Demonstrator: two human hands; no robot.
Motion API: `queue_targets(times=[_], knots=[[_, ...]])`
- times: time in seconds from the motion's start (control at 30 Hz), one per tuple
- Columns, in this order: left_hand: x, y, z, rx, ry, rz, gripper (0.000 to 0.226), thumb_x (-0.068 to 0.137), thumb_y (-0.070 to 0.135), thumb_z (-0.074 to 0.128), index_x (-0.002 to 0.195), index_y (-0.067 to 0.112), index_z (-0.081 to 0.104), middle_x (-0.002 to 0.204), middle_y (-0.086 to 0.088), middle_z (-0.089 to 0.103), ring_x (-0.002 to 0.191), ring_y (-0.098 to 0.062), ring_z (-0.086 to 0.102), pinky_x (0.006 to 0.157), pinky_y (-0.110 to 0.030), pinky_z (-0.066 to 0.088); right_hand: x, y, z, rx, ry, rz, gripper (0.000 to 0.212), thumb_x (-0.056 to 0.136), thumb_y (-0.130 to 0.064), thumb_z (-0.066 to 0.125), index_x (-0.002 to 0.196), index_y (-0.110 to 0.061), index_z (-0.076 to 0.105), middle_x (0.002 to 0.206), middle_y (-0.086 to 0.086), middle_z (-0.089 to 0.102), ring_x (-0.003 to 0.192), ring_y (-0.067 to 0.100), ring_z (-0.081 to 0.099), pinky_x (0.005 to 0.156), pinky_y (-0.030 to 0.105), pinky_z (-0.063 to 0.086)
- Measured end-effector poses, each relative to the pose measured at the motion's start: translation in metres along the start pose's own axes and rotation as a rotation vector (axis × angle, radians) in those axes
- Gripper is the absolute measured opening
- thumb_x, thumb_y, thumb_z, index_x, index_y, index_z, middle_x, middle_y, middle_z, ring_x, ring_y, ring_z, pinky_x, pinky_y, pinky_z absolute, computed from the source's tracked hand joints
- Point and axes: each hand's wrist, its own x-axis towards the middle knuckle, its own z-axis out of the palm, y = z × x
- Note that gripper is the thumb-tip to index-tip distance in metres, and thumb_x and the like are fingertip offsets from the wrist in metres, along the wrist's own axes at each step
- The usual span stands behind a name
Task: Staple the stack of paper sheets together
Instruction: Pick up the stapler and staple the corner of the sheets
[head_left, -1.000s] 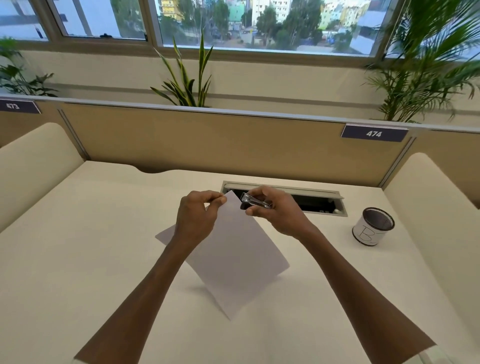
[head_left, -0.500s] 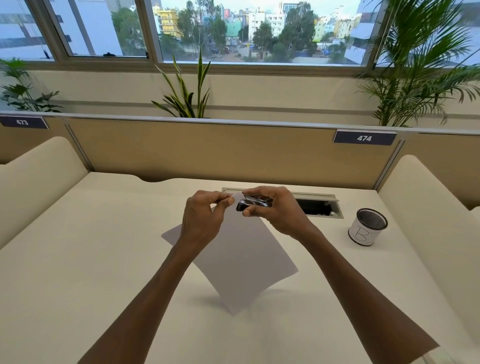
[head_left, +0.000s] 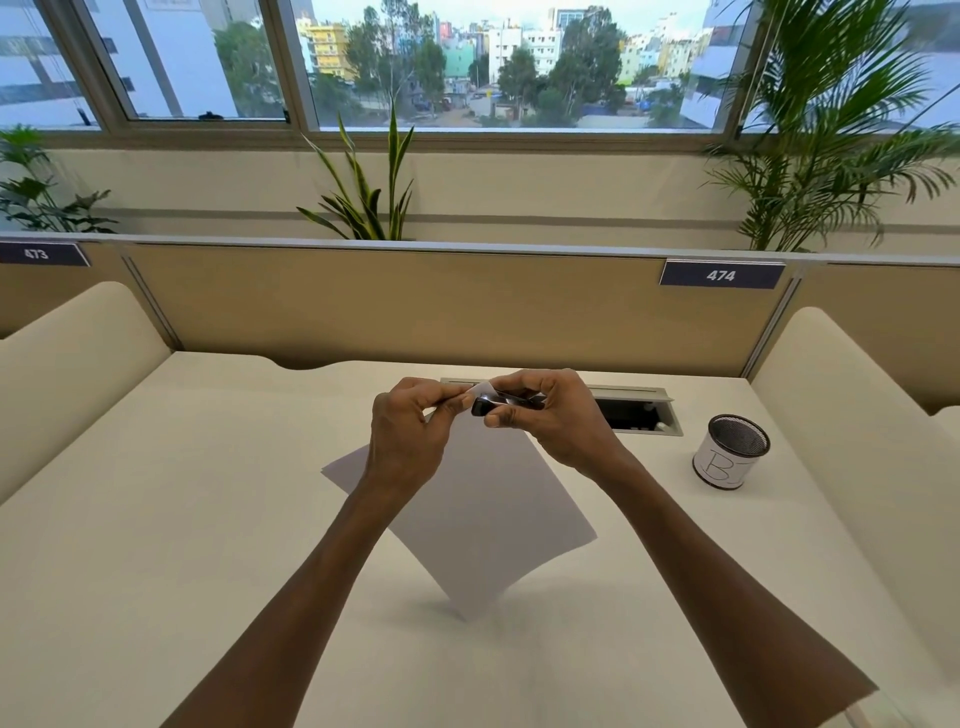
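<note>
The right hand is closed around a small dark stapler, thumb beneath and fingers curled over the top, with the stapler's nose pointing left onto the top corner of the paper. The left hand pinches that same corner between thumb and fingertips, just beside the stapler's nose, so the two hands nearly meet. The corner shows as a small white tip between them; whether the stapler is pressed fully down on it cannot be told. The paper hangs from this corner, lifted off the desk and tilted, its lowest corner pointing toward the viewer above a soft shadow on the desk. How many sheets it holds cannot be made out. Both forearms reach in from the bottom edge. Behind the right hand a cable slot is set into the desk, its lid raised. Right of that stands a mesh cup with a white band. A tan partition runs along the back of the desk, carrying a sign reading 474.
</note>
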Motion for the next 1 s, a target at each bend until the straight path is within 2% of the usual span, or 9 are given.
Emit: queue_targets(times=[0.1,0.23,0.33,0.43,0.53,0.67,0.77,0.87,1.0], knots=[[0.001,0.001,-0.001,-0.008,0.003,-0.001,0.018,0.085,0.014,0.071,0.102,0.014,0.076,0.088,0.011,0.068,0.089,-0.01,0.062,0.071,-0.001,0.041,-0.001,-0.001,-0.001,0.021,0.001,-0.007,0.032,0.077,-0.012,0.081,0.108,-0.01,0.076,0.1,0.003,0.077,0.088,0.007,0.069,0.086,0.03,0.056],[0.002,0.001,-0.001,-0.027,0.015,-0.004,0.016,0.085,0.014,0.071,0.1,0.015,0.077,0.086,0.012,0.068,0.086,-0.005,0.061,0.07,-0.001,0.042,0.0,0.0,-0.002,0.03,0.021,-0.014,0.031,0.077,-0.012,0.081,0.108,-0.008,0.075,0.101,0.005,0.077,0.094,0.016,0.071,0.09,0.037,0.057],[0.002,0.002,0.0,-0.036,0.02,0.005,0.015,0.085,0.015,0.071,0.099,0.015,0.077,0.086,0.012,0.069,0.086,-0.001,0.06,0.071,-0.001,0.041,0.0,-0.003,-0.002,0.007,0.039,-0.027,0.029,0.077,-0.012,0.081,0.105,-0.007,0.076,0.097,0.004,0.077,0.09,0.011,0.07,0.086,0.03,0.057],[0.003,0.001,0.0,-0.032,0.025,0.004,0.014,0.085,0.016,0.071,0.098,0.016,0.078,0.086,0.012,0.07,0.086,-0.004,0.062,0.071,-0.002,0.042,0.001,-0.004,-0.002,-0.021,0.042,-0.032,0.028,0.076,-0.012,0.082,0.103,-0.008,0.077,0.094,0.002,0.076,0.088,0.01,0.07,0.084,0.027,0.057],[0.003,0.001,0.0,-0.044,0.025,0.002,0.014,0.085,0.016,0.071,0.097,0.018,0.078,0.085,0.013,0.069,0.086,-0.002,0.062,0.071,-0.003,0.042,0.002,-0.005,0.0,-0.012,0.057,-0.015,0.027,0.074,-0.011,0.083,0.101,-0.01,0.078,0.09,-0.001,0.077,0.089,0.014,0.071,0.087,0.037,0.058],[0.004,0.0,-0.004,-0.058,0.007,0.008,0.017,0.084,0.013,0.071,0.098,0.02,0.076,0.085,0.014,0.068,0.086,0.003,0.06,0.072,-0.002,0.043,0.003,-0.007,0.007,-0.073,0.119,-0.031,0.027,0.071,-0.012,0.085,0.097,-0.016,0.08,0.077,-0.023,0.067,0.089,0.022,0.068,0.084,0.048,0.056],[0.008,-0.002,-0.006,-0.04,-0.001,-0.001,0.015,0.084,0.014,0.071,0.098,0.013,0.077,0.086,0.009,0.069,0.084,0.002,0.06,0.071,-0.002,0.043,0.007,-0.004,0.007,-0.023,0.099,-0.01,0.028,0.071,-0.013,0.085,0.099,-0.013,0.079,0.085,-0.01,0.075,0.089,0.023,0.071,0.085,0.049,0.057],[0.013,-0.004,-0.007,-0.032,-0.008,-0.022,0.014,0.084,0.016,0.072,0.097,0.014,0.078,0.084,0.009,0.07,0.083,0.002,0.061,0.071,-0.003,0.043,0.01,-0.004,0.004,0.031,0.054,0.006,0.031,0.073,-0.013,0.084,0.102,-0.008,0.077,0.093,0.005,0.078,0.089,0.024,0.072,0.085,0.044,0.059],[0.014,-0.009,-0.007,-0.017,-0.016,-0.081,0.014,0.083,0.018,0.072,0.095,0.014,0.078,0.086,0.003,0.073,0.084,-0.009,0.063,0.072,-0.013,0.044,0.01,-0.003,0.002,0.001,-0.042,0.022,0.043,0.07,-0.014,0.086,0.111,-0.008,0.074,0.101,0.006,0.076,0.094,0.019,0.071,0.083,0.026,0.056]])
